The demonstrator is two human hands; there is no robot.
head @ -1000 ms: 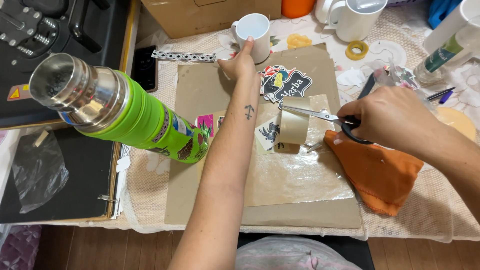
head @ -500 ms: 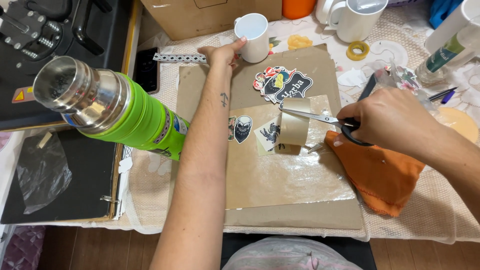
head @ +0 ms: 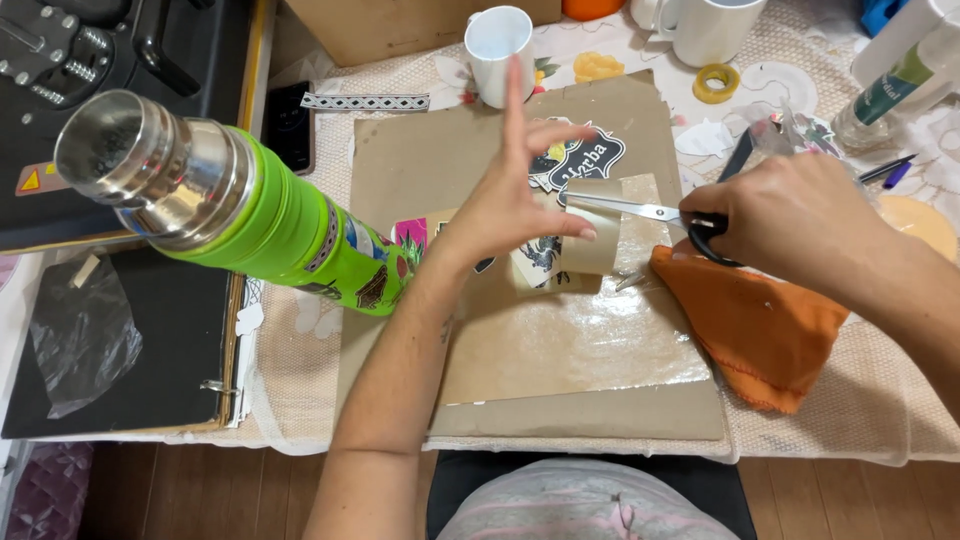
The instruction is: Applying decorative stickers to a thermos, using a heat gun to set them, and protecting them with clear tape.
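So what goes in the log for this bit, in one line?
left hand: on tape roll | right hand: holding scissors | flask: on table

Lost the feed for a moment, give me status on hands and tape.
Left hand open, fingers spread above the tape roll. Right hand shut on scissors, blades at the tape. Green flask alongside the left arm.

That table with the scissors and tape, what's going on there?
A person sits at a cluttered table covered with brown cardboard sheets. Their right hand holds scissors, blades pointing at a roll of clear tape. Their left hand is raised with fingers spread beside the roll, thumb near it. A green flask with a steel top stands at the left, stickers lie on the cardboard, and an orange cloth lies under the right wrist.
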